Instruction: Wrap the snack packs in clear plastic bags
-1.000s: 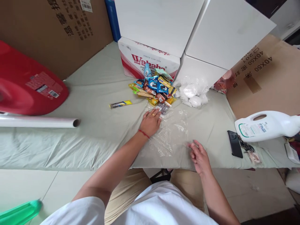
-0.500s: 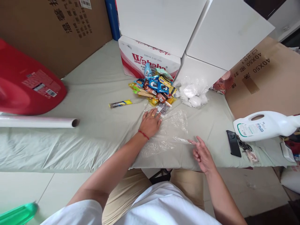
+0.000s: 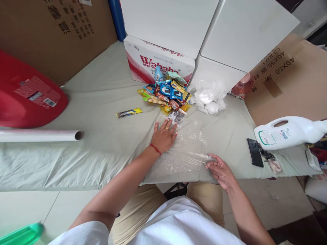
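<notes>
Though creased, plastic (image 3: 185, 156) under left hand (image 3: 163, 137); carton ("Wahaha") (image 3: 155, 58) beyond

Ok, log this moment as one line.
left hand: flat on clear, crinkled plastic sheet | right hand: holding sheet's right edge | beyond sheet: heap of multicoloured wrapped snacks

Shirt (image 3: 173, 221): white, plain where visible, cloth creased and loosely folded across the front. Left sleeve (image 3: 83, 234): white, short, arm bare below the hem. Trousers (image 3: 139, 204): tan, soft folds over the thighs. Left wrist: thin red bracelet (image 3: 155, 149), cord-like, close-fitting. Left hand (image 3: 162, 139): narrow gold-toned ring (image 3: 167, 128) on one finger; which finger uncertain. Ring detail too small to read.
</notes>
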The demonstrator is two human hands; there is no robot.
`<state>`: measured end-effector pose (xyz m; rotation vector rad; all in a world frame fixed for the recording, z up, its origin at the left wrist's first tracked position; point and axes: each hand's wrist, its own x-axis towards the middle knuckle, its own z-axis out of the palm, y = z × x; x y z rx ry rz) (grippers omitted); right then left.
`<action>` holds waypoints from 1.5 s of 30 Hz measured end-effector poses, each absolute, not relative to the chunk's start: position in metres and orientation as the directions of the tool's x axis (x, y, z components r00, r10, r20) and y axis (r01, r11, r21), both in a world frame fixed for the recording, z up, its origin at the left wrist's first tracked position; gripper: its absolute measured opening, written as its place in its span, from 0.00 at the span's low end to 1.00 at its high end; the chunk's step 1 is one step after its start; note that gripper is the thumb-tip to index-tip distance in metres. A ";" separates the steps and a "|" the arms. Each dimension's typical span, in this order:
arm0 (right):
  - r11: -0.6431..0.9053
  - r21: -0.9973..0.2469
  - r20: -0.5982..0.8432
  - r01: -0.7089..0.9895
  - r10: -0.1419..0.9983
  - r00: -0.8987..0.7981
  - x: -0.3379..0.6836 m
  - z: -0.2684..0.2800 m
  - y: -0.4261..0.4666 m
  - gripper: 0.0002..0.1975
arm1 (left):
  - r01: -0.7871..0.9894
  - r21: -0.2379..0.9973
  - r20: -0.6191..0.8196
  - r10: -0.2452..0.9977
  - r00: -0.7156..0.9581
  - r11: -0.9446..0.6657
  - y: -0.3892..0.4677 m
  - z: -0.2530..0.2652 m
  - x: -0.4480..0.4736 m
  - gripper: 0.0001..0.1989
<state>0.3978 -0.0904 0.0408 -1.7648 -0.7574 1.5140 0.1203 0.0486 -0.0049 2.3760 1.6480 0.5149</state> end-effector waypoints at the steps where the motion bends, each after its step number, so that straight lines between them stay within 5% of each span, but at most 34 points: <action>1: -0.607 -0.793 -0.596 0.048 0.790 0.140 0.399 0.041 -0.094 0.44 | 0.860 0.359 0.165 0.931 0.324 -0.363 0.047 -0.004 0.121 0.27; 6: -0.473 -0.689 -0.498 0.549 0.859 0.115 0.424 0.057 -0.100 0.37 | 0.863 0.355 0.138 0.933 0.333 -0.360 0.046 -0.006 0.123 0.27; 9: -0.304 -0.554 -0.220 0.775 0.951 0.216 0.432 0.074 -0.081 0.27 | 0.865 0.334 0.129 0.927 0.351 -0.374 0.044 -0.008 0.128 0.27; 12: 0.009 -0.467 0.061 0.884 0.998 0.022 0.416 0.071 -0.053 0.29 | 0.866 0.315 0.155 0.921 0.357 -0.388 0.038 -0.005 0.130 0.27; 16: 0.260 -0.320 0.044 0.911 0.965 -0.259 0.392 0.029 -0.025 0.30 | 0.865 0.316 0.206 0.918 0.339 -0.390 0.036 0.001 0.119 0.28; 22: 0.203 -0.310 -0.051 0.929 0.972 -0.229 0.414 0.010 -0.005 0.26 | 0.876 0.345 0.131 0.941 0.311 -0.338 0.050 -0.005 0.094 0.29; 27: 0.047 -0.349 0.058 0.936 0.998 -0.029 0.388 0.055 0.059 0.23 | 0.885 0.358 0.111 0.955 0.275 -0.297 0.055 -0.005 0.096 0.30; 30: 0.126 -0.344 0.110 0.931 0.990 -0.093 0.341 0.069 0.115 0.19 | 0.885 0.352 0.100 0.952 0.288 -0.305 0.055 -0.004 0.096 0.30; 34: 0.002 -0.261 -0.129 0.965 0.991 -0.037 0.290 0.074 0.166 0.17 | 0.892 0.339 0.100 0.954 0.283 -0.300 0.055 -0.004 0.094 0.29; 36: -0.020 -0.214 -0.091 0.977 0.996 0.001 0.276 0.078 0.173 0.16 | 0.891 0.338 0.101 0.953 0.285 -0.302 0.055 -0.004 0.093 0.29; 40: 0.243 -0.138 0.247 0.960 0.947 -0.204 0.252 0.092 0.162 0.19 | 0.885 0.343 0.102 0.949 0.298 -0.315 0.055 -0.005 0.094 0.29; 45: 0.644 -0.017 0.228 0.765 0.747 -0.624 0.202 0.086 0.167 0.20 | 0.884 0.352 0.084 0.951 0.296 -0.306 0.054 -0.004 0.093 0.28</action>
